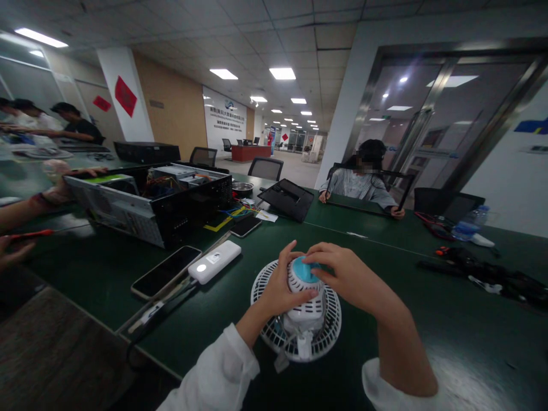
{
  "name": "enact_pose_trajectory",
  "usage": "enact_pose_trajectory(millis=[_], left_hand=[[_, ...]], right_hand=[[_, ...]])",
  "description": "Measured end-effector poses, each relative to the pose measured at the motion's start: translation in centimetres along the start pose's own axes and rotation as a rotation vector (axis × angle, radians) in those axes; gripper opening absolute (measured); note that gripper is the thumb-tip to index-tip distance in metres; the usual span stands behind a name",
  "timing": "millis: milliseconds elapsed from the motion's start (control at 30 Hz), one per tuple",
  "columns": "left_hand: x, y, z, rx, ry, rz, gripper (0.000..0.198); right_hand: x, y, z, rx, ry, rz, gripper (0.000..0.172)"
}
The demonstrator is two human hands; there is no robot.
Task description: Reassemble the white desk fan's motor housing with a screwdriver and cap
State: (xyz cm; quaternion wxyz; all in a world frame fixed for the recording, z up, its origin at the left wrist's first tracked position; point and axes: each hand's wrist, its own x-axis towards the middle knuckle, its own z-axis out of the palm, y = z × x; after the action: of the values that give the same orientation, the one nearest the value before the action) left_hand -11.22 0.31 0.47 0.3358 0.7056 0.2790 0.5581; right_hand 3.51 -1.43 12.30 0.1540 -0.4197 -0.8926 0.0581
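A small white fan (306, 311) lies grille-down on the green table in front of me, its slotted motor housing facing up. The round grille (331, 328) spreads out beneath the housing. My left hand (280, 291) is wrapped around the left side of the housing, thumb across its front. On top sits a light-blue knob (303, 268), which the bent fingers of my right hand (338, 265) grip from the right. The right fingertips are partly hidden behind the knob. A white cord with a plug (281, 362) lies at the near side of the grille.
Left of the fan lie a white power bank (214, 261) with a cable, a phone (166, 272) and another phone (245, 226). An opened computer case (158, 211) stands beyond them, a person's hands beside it. Across the table, a person holds a black frame (363, 210). Black straps (492, 274) lie right.
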Motion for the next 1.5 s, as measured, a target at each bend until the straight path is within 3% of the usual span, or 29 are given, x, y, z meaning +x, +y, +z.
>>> enact_pose_trajectory(millis=[533, 600, 767, 933, 1033, 1200, 1500], left_hand=[[0.0, 0.3, 0.0, 0.0, -0.007, -0.004, 0.089], [0.0, 0.4, 0.0, -0.004, -0.012, -0.021, 0.09], [0.0, 0.6, 0.1, -0.034, -0.009, -0.033, 0.089], [0.1, 0.5, 0.1, -0.027, 0.008, -0.028, 0.091], [0.1, 0.4, 0.1, -0.034, 0.012, -0.028, 0.09], [0.0, 0.5, 0.1, -0.013, -0.001, -0.027, 0.089], [0.0, 0.4, 0.1, -0.019, 0.0, -0.04, 0.09]], right_hand=[[0.3, 0.5, -0.2, 0.095, -0.036, 0.026, 0.013], [0.6, -0.1, 0.1, -0.009, -0.016, 0.08, 0.008], [1.8, -2.3, 1.7, -0.307, 0.027, 0.315, 0.02], [1.9, -3.4, 2.0, -0.364, 0.025, 0.515, 0.024], [0.8, -2.5, 0.9, -0.259, 0.011, 0.428, 0.024], [-0.6, -0.9, -0.3, -0.067, 0.019, 0.1, 0.029], [-0.1, -1.1, 0.3, -0.021, -0.039, -0.003, 0.031]])
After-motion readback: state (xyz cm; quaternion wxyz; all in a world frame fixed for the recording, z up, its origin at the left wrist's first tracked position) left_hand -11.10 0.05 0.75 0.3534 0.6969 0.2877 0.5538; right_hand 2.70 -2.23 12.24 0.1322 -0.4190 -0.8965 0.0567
